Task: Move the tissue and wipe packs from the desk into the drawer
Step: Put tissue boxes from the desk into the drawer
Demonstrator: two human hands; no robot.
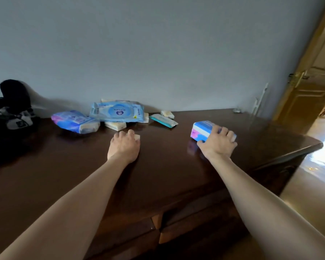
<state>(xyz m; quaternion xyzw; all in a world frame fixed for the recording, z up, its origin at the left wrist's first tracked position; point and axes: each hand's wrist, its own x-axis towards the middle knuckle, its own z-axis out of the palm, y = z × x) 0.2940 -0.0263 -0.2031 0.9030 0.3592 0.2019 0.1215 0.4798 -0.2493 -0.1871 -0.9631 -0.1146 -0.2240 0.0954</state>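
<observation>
Both my arms reach out over the dark wooden desk (167, 166), hands well apart.

My right hand (219, 142) is clamped down on a blue, white and pink tissue pack (201, 130) at the right part of the desktop. Fingers curl over its top, thumb against the near side. The pack sits on the wood.

My left hand (124, 145) lies near the middle of the desk, fingers curled over a small pale pack (137, 136). Only one corner of it shows past my fingertips, so it looks gripped, though most of the hold is hidden.

The rest of the packs lie in a loose cluster toward the back, near the grey wall (158, 53). A large blue wipe pack (118, 111) lies tilted on top of other packs. Left of it, touching, a blue and purple tissue pack (75, 121) lies on its side. A small cream pack (115, 125) pokes out from under the wipe pack's near edge. To the right, a slim teal wipe pack (163, 120) lies flat, and just behind it another small cream pack (167, 114).

A black and grey bag (9, 113) slumps at the far left of the desk.

Below the desk's near edge I see the drawer fronts (139, 235), dark wood with a lighter gap between them. Whether a drawer is open I cannot tell from this angle.

An open wooden door (311, 87) stands at the right, with a bright floor (311, 184) beyond.
</observation>
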